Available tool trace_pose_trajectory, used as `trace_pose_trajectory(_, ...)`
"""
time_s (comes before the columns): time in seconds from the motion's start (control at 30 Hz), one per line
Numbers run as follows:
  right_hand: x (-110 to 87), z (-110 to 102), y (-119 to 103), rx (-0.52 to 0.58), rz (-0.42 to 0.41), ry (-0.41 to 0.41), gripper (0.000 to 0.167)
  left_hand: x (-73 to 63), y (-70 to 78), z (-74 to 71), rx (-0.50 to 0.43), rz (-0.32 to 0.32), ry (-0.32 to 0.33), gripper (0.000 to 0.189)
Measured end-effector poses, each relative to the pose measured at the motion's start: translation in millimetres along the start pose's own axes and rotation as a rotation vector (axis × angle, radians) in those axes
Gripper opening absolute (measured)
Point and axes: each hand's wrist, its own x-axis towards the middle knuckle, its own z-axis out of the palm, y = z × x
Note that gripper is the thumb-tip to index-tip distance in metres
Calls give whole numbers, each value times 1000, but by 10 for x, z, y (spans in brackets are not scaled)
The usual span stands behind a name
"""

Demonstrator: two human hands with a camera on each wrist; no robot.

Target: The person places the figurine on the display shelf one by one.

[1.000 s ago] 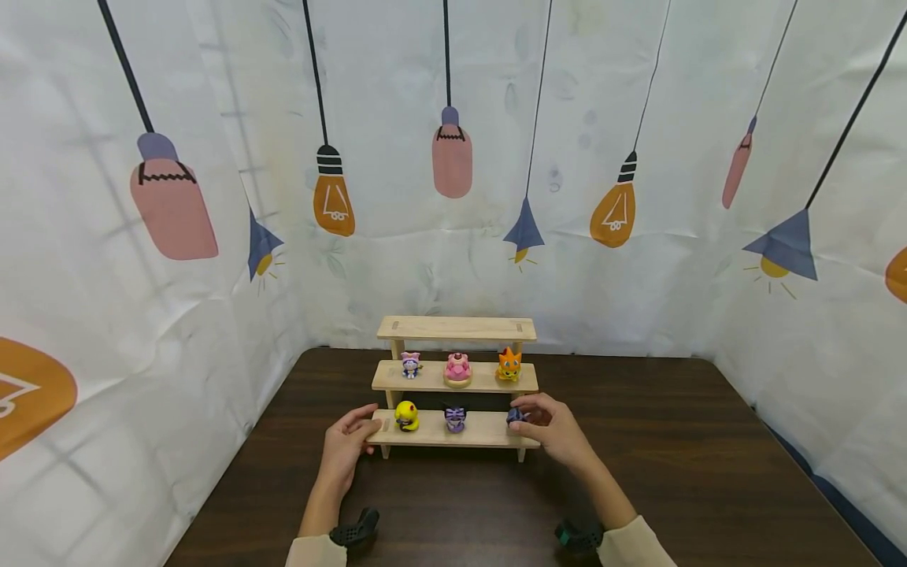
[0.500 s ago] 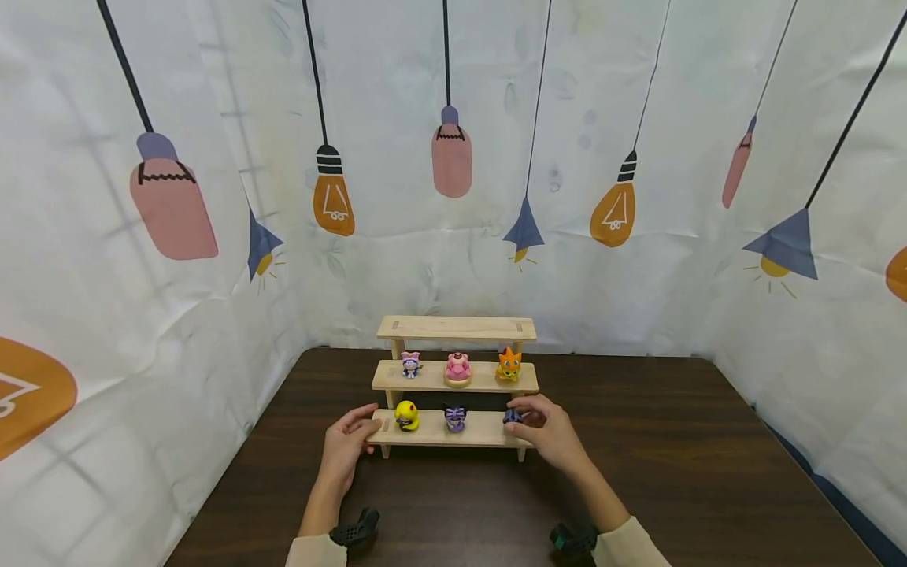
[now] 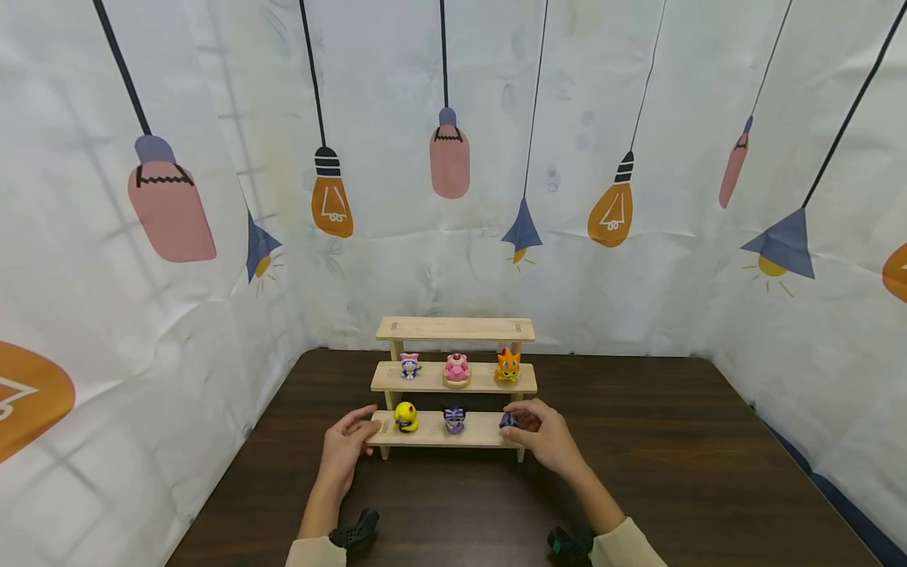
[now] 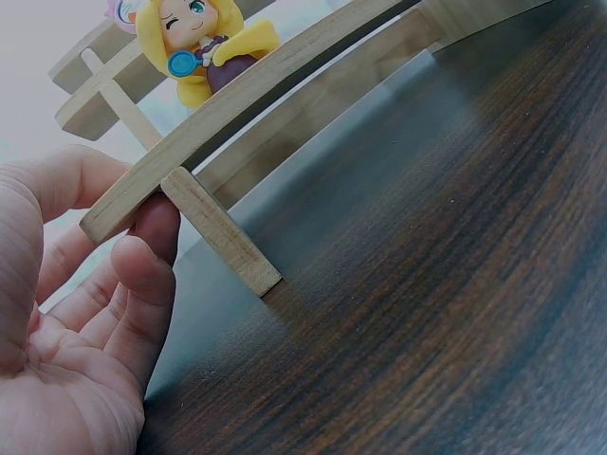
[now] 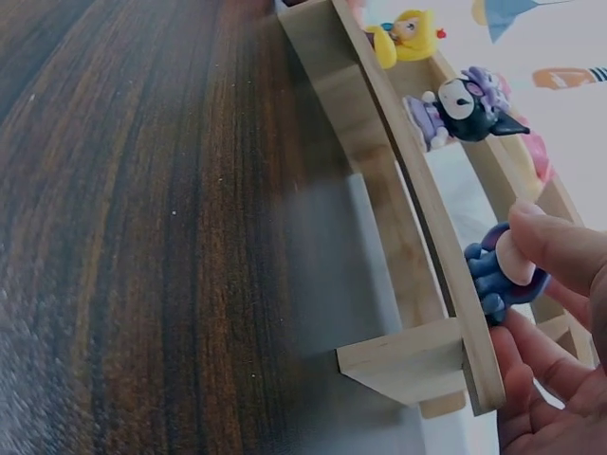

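My left hand grips the left end of the bottom step of a three-tier wooden display shelf; in the left wrist view, fingers curl beneath the board. At the right end of that same step, my right hand pinches a small dark blue figurine between thumb and fingers. It is low at the board, partly covered by the hand. A yellow-haired figurine stands at the step's left, and a purple and black figurine in its middle.
On the middle step stand a white and purple figurine, a pink figurine and an orange spiky figurine. The top step is behind and higher. A dark wooden table carries the shelf; printed fabric encloses it.
My right hand has shifted slightly left along the bottom step, with the dark blue figurine in its pinch. The left hand keeps its hold on the shelf.
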Motion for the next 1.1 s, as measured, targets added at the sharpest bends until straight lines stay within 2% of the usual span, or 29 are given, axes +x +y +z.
trace_pose_trajectory(0.43, -9, 16, 16, -30, -9, 1, 28, 27, -29, -5, 5, -6, 6, 47)
trace_pose_trajectory(1.1, -17, 37, 8, -19, 11, 9, 28, 44, -37, -13, 7, -27, 2, 47)
